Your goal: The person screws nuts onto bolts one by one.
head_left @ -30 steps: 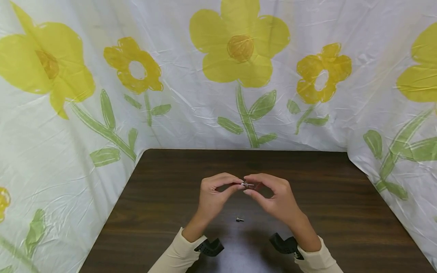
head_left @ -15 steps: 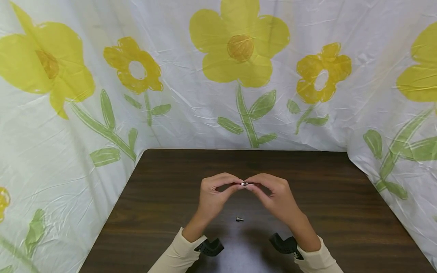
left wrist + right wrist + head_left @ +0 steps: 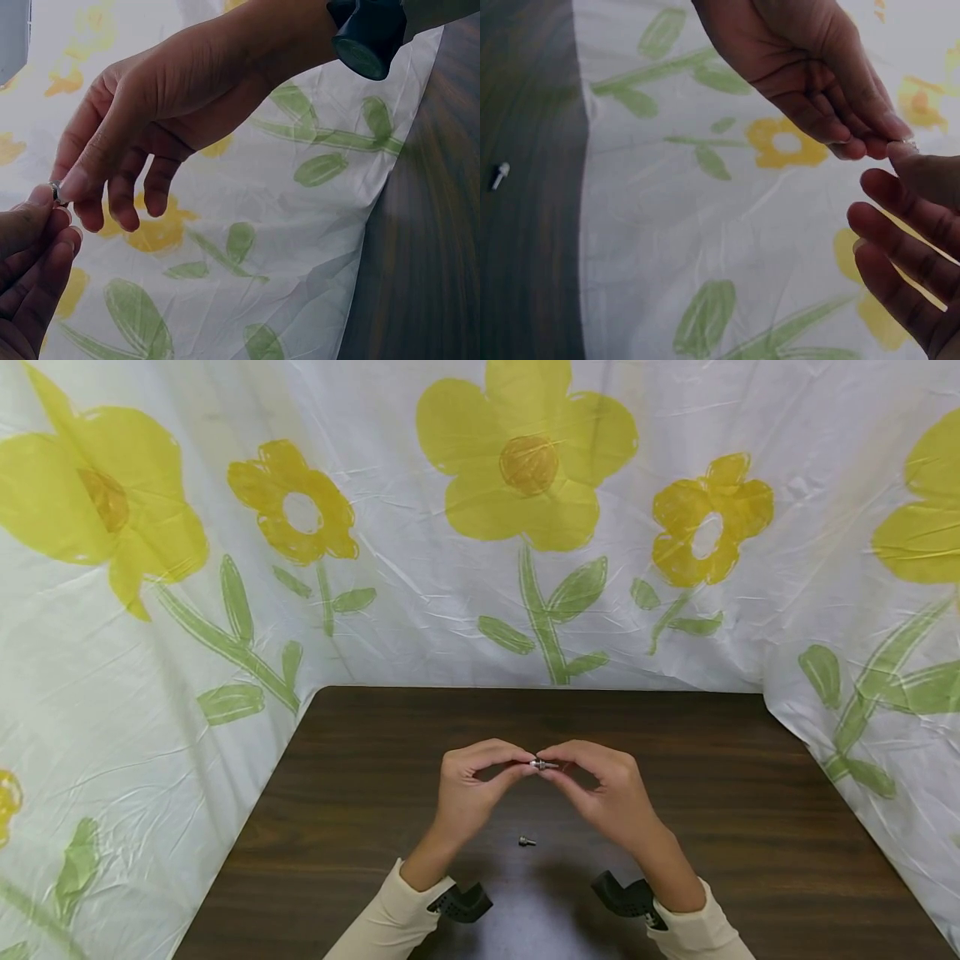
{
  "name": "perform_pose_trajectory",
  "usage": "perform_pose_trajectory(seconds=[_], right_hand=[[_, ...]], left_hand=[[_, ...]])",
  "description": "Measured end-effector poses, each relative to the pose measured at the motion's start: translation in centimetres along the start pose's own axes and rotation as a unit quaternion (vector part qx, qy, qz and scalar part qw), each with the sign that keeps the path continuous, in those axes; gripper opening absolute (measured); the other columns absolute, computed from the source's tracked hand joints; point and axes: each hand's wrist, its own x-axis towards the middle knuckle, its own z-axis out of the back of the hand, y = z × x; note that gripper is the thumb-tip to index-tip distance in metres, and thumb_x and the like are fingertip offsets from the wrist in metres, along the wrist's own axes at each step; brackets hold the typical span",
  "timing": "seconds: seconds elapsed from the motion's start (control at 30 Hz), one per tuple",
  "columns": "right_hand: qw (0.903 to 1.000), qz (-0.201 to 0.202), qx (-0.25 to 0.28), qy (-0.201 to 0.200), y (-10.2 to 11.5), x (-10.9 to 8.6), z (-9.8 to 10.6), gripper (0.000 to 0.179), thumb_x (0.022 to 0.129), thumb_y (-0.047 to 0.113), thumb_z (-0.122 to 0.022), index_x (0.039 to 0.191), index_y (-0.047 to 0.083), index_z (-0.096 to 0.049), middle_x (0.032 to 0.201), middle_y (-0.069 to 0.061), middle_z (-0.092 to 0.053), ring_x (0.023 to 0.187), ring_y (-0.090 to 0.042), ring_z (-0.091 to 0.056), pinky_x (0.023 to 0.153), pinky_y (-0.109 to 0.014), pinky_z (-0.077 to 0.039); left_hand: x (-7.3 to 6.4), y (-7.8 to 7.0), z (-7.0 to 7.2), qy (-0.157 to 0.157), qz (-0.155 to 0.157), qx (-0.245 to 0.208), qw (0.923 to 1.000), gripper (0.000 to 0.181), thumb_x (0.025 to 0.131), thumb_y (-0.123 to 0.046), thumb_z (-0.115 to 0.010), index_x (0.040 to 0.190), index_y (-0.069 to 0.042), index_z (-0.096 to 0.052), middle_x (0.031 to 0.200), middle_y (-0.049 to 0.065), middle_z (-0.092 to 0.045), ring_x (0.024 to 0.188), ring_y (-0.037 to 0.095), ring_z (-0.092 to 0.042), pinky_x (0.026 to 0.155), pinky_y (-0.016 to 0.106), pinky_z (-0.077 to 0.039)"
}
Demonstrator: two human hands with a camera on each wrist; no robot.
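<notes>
My left hand (image 3: 471, 785) pinches one end of a small metal bolt (image 3: 542, 765) between thumb and fingertips, above the middle of the table. From the other side, the thumb and index finger of my right hand (image 3: 603, 789) meet around it, and its thin stem points right between them. Both wrist views show only a sliver of the bolt (image 3: 55, 192), since the fingertips cover most of it. Below the hands, a second small metal bolt (image 3: 527, 842) lies on its side on the dark wooden table (image 3: 360, 860).
A white cloth (image 3: 412, 635) printed with yellow flowers and green leaves hangs behind the table and along both sides. Black camera mounts (image 3: 461, 904) sit at both wrists, close above the tabletop.
A second ago my right thumb and index finger stood apart around the bolt; they then came together on it, and now their grip looks slightly shifted. My left hand has stayed in place.
</notes>
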Motion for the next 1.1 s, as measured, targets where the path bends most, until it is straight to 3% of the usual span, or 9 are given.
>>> perform_pose_trajectory(seconds=[0.17,0.37,0.7,0.9,1.0,1.1], right_hand=[[1.0,-0.004,0.0,0.007,0.01,-0.01,0.04,0.015,0.092,0.011,-0.076,0.106,0.004,-0.075,0.096,-0.007,-0.076,0.083,-0.019,-0.073,0.076,-0.023,-0.057],[0.9989,-0.038,0.004,0.026,0.14,-0.28,0.07,0.014,0.097,0.015,-0.071,0.105,0.005,-0.074,0.095,-0.006,-0.075,0.081,-0.016,-0.071,0.073,-0.024,-0.057],[0.9943,-0.089,0.005,0.057,0.42,-0.37,0.07,0.018,0.09,-0.005,-0.072,0.101,0.01,-0.072,0.085,0.001,-0.071,0.073,-0.009,-0.065,0.071,-0.019,-0.054],[0.9927,-0.107,-0.008,0.055,0.54,-0.44,-0.07,0.023,0.096,-0.005,-0.063,0.09,0.016,-0.069,0.077,0.007,-0.065,0.07,-0.012,-0.062,0.067,-0.02,-0.051],[0.9933,-0.108,-0.008,0.041,0.53,-0.46,-0.04,0.018,0.097,-0.001,-0.064,0.095,0.015,-0.071,0.081,0.005,-0.068,0.071,-0.013,-0.064,0.068,-0.019,-0.052],[0.9968,-0.079,-0.004,0.014,0.43,-0.3,-0.01,0.009,0.095,0.006,-0.071,0.103,0.01,-0.073,0.088,0.002,-0.072,0.073,-0.012,-0.065,0.069,-0.019,-0.053]], left_hand=[[0.01,-0.07,0.06,0.003,-0.001,-0.001,1.0,0.02,0.078,0.014,-0.08,0.093,0.001,-0.078,0.087,0.013,-0.075,0.079,0.022,-0.072,0.07,0.033,-0.061],[0.06,-0.19,0.13,0.005,-0.004,0.001,1.0,0.02,0.077,0.013,-0.08,0.092,0.001,-0.078,0.086,0.013,-0.075,0.079,0.022,-0.072,0.07,0.034,-0.06],[0.16,-0.27,0.09,0.007,0.005,0.004,1.0,0.019,0.079,0.012,-0.079,0.093,0.0,-0.078,0.087,0.012,-0.075,0.078,0.021,-0.072,0.07,0.033,-0.06],[0.09,-0.29,0.03,0.009,0.015,0.001,0.9998,0.018,0.079,0.01,-0.079,0.094,0.0,-0.078,0.088,0.012,-0.075,0.079,0.021,-0.072,0.07,0.033,-0.06],[0.03,-0.22,0.01,0.007,0.018,-0.004,0.9998,0.018,0.079,0.011,-0.079,0.094,0.0,-0.077,0.087,0.013,-0.075,0.079,0.021,-0.072,0.07,0.033,-0.06],[-0.02,-0.13,0.03,0.003,0.019,-0.001,0.9998,0.018,0.079,0.012,-0.079,0.093,0.0,-0.078,0.087,0.013,-0.075,0.079,0.021,-0.072,0.07,0.033,-0.06]])
